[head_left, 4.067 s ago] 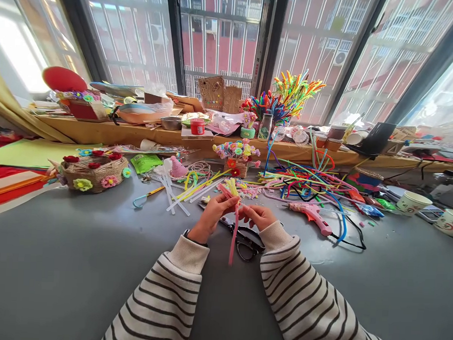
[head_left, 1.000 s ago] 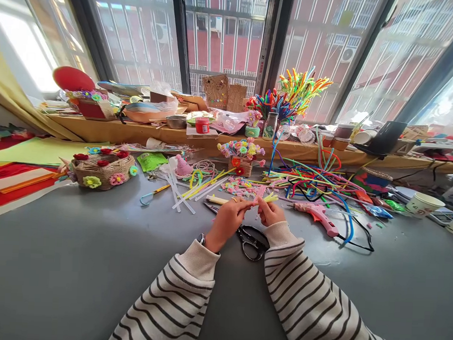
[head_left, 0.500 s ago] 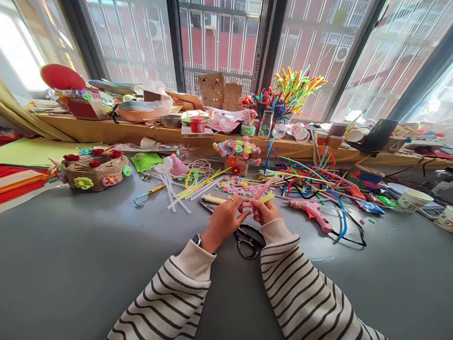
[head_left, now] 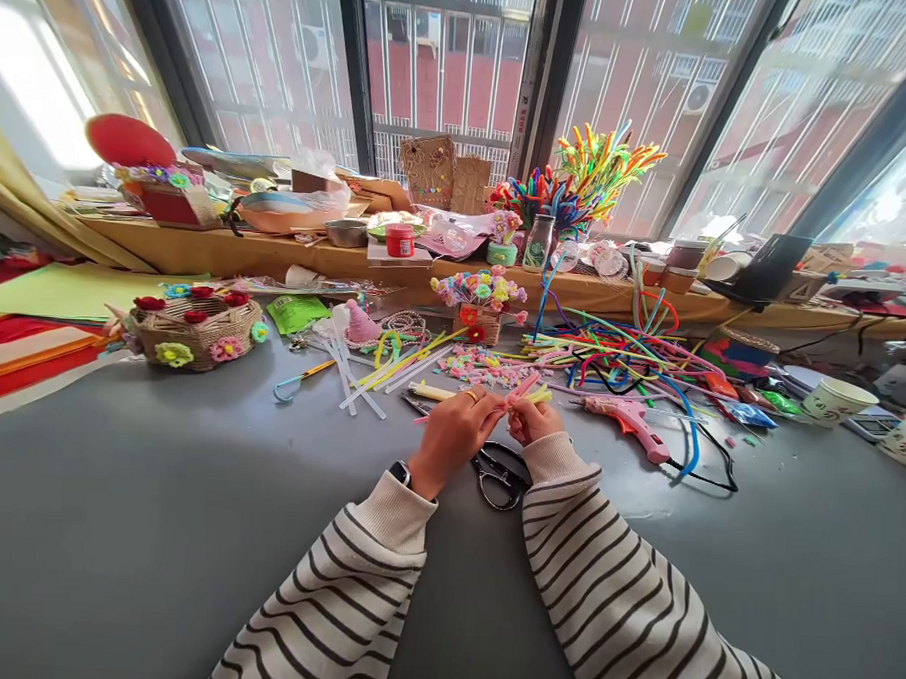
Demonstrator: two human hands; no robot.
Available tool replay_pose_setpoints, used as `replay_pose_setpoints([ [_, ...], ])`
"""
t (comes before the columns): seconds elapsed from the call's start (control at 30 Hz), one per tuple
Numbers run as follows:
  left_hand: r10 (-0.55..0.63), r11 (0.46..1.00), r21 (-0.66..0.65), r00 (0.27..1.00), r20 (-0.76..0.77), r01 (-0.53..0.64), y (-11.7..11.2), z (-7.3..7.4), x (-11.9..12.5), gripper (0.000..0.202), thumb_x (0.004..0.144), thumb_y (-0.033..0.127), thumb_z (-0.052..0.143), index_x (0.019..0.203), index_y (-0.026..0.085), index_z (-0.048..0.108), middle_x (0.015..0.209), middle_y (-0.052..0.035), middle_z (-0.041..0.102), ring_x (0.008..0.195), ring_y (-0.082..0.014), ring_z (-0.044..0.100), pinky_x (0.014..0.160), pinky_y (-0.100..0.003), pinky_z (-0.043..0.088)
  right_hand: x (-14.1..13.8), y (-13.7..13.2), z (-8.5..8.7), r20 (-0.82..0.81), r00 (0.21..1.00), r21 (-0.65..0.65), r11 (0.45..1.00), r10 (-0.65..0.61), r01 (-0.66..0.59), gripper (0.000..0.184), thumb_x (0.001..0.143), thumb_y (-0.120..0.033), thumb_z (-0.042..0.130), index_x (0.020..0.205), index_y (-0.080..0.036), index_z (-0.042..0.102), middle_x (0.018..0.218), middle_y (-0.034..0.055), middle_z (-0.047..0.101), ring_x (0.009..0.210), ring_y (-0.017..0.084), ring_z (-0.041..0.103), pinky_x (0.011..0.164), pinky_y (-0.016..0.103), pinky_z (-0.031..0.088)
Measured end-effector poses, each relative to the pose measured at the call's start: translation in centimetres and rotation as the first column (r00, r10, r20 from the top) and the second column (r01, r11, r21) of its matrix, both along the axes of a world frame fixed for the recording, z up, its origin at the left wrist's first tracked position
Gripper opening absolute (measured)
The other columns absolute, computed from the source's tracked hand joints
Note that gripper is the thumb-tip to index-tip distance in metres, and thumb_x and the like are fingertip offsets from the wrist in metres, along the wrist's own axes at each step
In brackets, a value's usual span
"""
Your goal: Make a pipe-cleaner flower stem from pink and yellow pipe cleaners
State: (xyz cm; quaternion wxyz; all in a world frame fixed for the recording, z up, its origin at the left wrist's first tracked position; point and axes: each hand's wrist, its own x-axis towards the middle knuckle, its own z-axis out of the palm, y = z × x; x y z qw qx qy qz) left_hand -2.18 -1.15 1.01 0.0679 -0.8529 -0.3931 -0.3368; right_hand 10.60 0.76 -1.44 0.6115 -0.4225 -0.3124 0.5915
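Observation:
My left hand [head_left: 455, 435], with a watch at its wrist, is closed with fingertips pinched on a pink pipe cleaner [head_left: 524, 385]. Close against it, my right hand [head_left: 535, 423] is closed too, gripping the pink pipe cleaner together with short yellow pipe cleaner pieces [head_left: 543, 394] that stick out above its fingers. My fingers hide where pink and yellow meet. Black-handled scissors [head_left: 497, 490] lie on the table just under both hands. Behind the left hand lie a pale yellow stick [head_left: 430, 392] and a dark tool, partly covered.
A pink glue gun [head_left: 644, 433] with a black cord lies to the right. Loose pipe cleaners [head_left: 633, 352] are heaped behind it. White glue sticks [head_left: 350, 375] and a woven basket [head_left: 198, 338] are on the left; paper cups [head_left: 839, 399] stand far right.
My left fingers have drawn closer together on the pink pipe cleaner, and the left hand has turned slightly. The camera view has shifted a little.

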Motion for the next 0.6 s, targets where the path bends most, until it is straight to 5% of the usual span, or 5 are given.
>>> replay_pose_setpoints([
  [0.4, -0.016, 0.995, 0.102, 0.999, -0.043, 0.02, -0.1, 0.07, -0.16, 0.023, 0.078, 0.026, 0.031, 0.079, 0.018, 0.052, 0.071, -0.0024, 0.054, 0.065, -0.0114, 0.048, 0.058, -0.022, 0.032, -0.38, -0.46, 0.43, -0.003, 0.989, 0.018, 0.989, 0.147, -0.147, 0.033, 0.046, -0.037, 0.065, 0.046, -0.015, 0.042, 0.031, -0.0067, 0.039, 0.026, 0.002, 0.031, 0.025, 0.015, 0.019],
  [0.6, 0.026, 0.995, 0.097, 1.0, -0.014, -0.024, -0.14, 0.1, -0.13, 0.024, 0.079, 0.027, 0.03, 0.076, 0.017, 0.05, 0.069, -0.0029, 0.055, 0.063, -0.0119, 0.048, 0.056, -0.023, 0.03, -0.55, -0.32, 0.41, 0.039, 0.997, 0.145, 0.987, 0.067, -0.072, 0.032, 0.048, -0.038, 0.065, 0.044, -0.014, 0.043, 0.032, -0.0055, 0.04, 0.026, 0.003, 0.031, 0.026, 0.017, 0.022],
])
